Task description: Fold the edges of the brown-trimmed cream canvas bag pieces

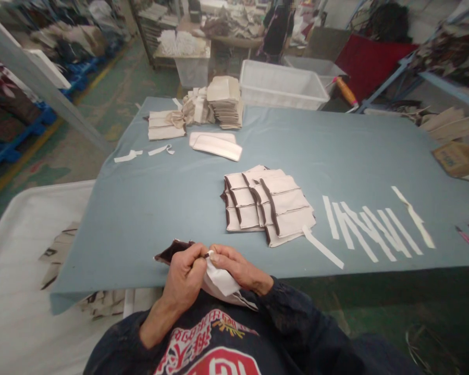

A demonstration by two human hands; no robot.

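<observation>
My left hand point(183, 278) and my right hand point(236, 268) meet at the near edge of the blue-grey table point(148, 208). Both pinch one cream fabric piece point(222, 284) with a dark brown lining point(172, 251); its dark end pokes out to the left of my left hand. A fanned stack of similar cream pieces with brown edges point(268, 205) lies just beyond my hands. To its right several white strips point(369, 226) lie in a row on the table.
Cream piles point(226, 101) and folded pieces point(166, 125) sit at the table's far end, with a flat cream piece point(217, 146) nearer. A white plastic bin point(281, 83) stands behind. A white tub point(27, 250) is at my left. A person point(277, 26) stands far back.
</observation>
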